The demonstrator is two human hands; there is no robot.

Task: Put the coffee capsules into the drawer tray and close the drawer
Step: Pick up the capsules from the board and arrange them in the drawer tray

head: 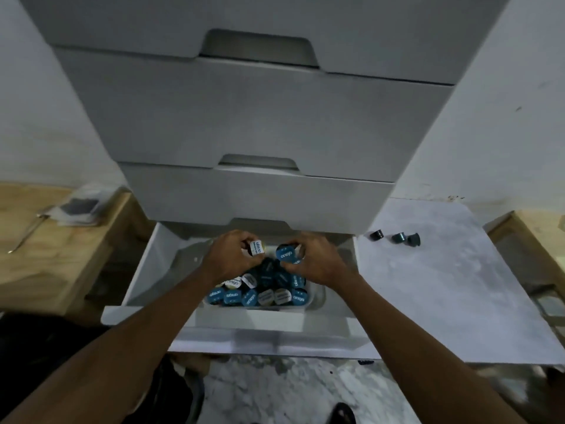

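A tall grey drawer cabinet [260,117] stands against the wall, its upper drawers shut and only the bottom drawer [146,270] pulled out toward the person. A white sheet [443,286] lies on the floor to the right of the drawer, and a wooden board [55,255] lies to the left, bearing a small clear packet. Inside the open drawer sits a white tray [309,298], already heaped with coffee capsules [260,293], blue and white lids mostly facing up. Both arms reach into the drawer above the tray's far end. The left hand [232,255] is closed round a white-lidded capsule [256,248]; the right hand [315,261] is closed round a blue-lidded capsule [285,254]. Both held capsules are just above the pile, not yet released. Three dark loose capsules [397,238] remain on the white sheet, well apart from the drawer. Assessment: the loading is largely complete, judging by the full tray. Outstanding items appear to be the two capsules in hand, the three on the sheet, and the closing of the drawer, which stands fully open. The tray is near capacity, so further capsules may slide off the heap.
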